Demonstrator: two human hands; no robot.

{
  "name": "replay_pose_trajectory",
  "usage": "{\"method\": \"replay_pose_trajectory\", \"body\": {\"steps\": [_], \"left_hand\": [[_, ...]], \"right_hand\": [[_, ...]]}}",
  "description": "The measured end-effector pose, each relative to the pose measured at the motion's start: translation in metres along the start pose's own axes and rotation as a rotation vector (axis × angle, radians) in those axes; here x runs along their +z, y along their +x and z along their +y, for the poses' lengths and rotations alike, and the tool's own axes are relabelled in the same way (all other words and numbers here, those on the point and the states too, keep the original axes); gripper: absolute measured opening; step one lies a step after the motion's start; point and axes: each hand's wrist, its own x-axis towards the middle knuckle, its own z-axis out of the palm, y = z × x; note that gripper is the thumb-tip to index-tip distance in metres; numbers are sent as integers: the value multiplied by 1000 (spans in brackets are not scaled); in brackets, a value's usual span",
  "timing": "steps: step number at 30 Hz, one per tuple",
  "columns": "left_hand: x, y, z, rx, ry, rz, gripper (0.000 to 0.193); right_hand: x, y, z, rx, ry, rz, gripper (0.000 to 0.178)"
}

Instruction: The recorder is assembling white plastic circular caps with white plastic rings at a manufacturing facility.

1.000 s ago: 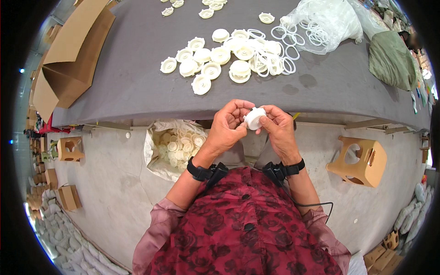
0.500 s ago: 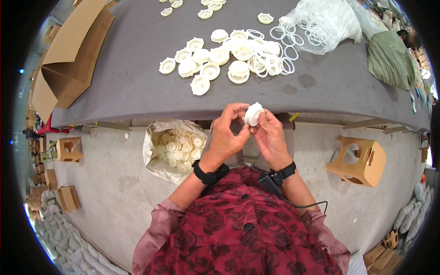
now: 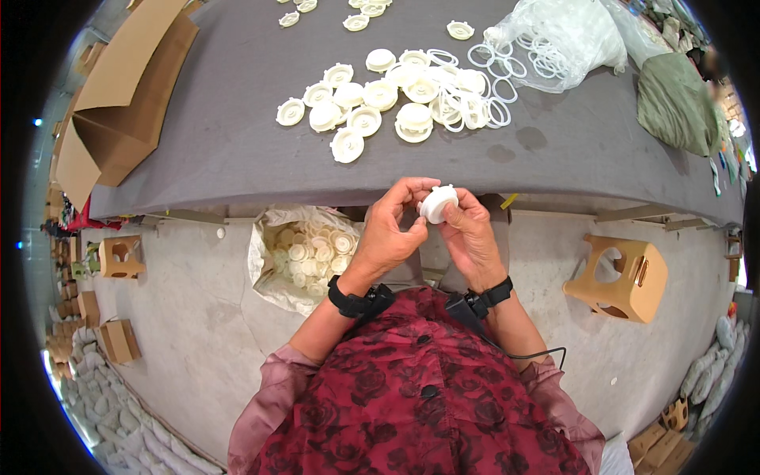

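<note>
A white round plastic cap with small tabs on its rim is held just off the table's front edge, in front of my body. My left hand pinches its left side between fingers and thumb. From the right, my right hand grips the same cap, its thumb lying on the smooth face. The cap's underside is hidden. On the table beyond lies a loose pile of similar cream-white caps, with translucent rings mixed in at its right side.
A clear plastic bag of rings lies at the back right of the grey-covered table, near a green cloth bundle. An opened cardboard box stands left. Below are a sack of caps and a tan stool.
The cap has turned in my fingers, and my right thumb now rests farther onto its face. My left wrist has rotated slightly. The pile on the table looks the same.
</note>
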Motion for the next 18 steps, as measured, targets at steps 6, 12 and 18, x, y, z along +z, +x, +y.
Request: {"method": "replay_pose_trajectory", "body": {"steps": [6, 12, 18], "left_hand": [[-11, -7, 15, 194, 623, 79, 53], [-84, -53, 64, 80, 769, 68, 53], [-138, -89, 58, 91, 1335, 95, 43]], "right_hand": [[18, 1, 18, 68, 265, 128, 28], [44, 20, -15, -321, -979, 8, 27], [40, 99, -34, -791, -1683, -10, 28]]}}
